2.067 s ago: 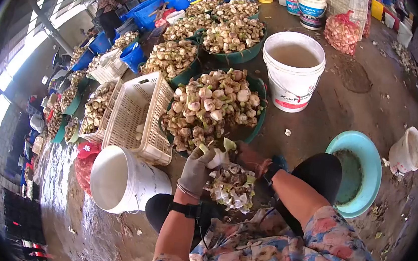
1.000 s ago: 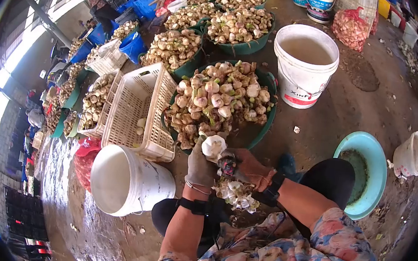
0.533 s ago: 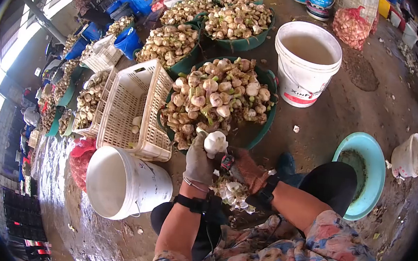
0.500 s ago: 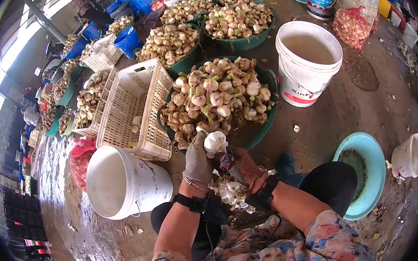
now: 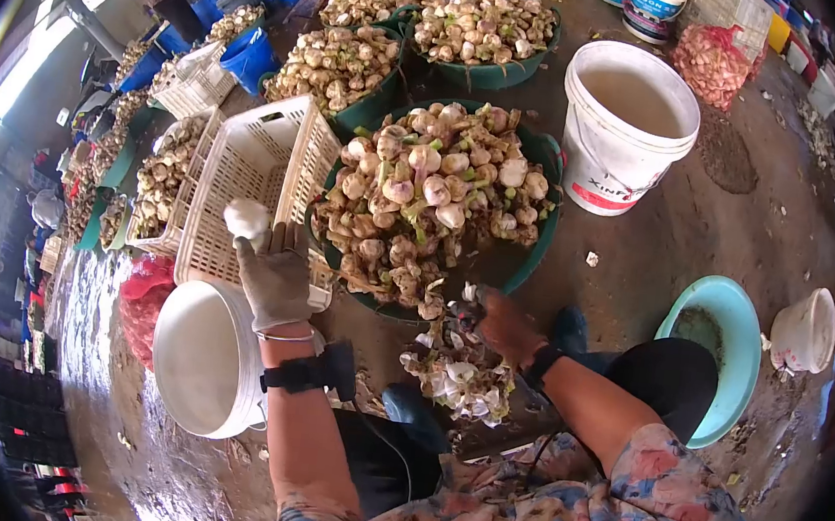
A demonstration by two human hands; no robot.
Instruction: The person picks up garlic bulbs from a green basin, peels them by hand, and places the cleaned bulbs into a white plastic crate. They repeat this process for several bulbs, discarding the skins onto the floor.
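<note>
Garlic bulb pinched in your gloved left hand, left of centre over the crate; a loose pinch could drop it short. Your right hand grips a small cutter.

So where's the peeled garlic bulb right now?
In the left hand, the garlic bulb is held up in front of the white basket, above the empty white bucket.

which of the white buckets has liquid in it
The upright white bucket with red lettering, right of the garlic basin, holds murky liquid. The white bucket below the left hand is tipped toward the camera and looks dry inside.
</note>
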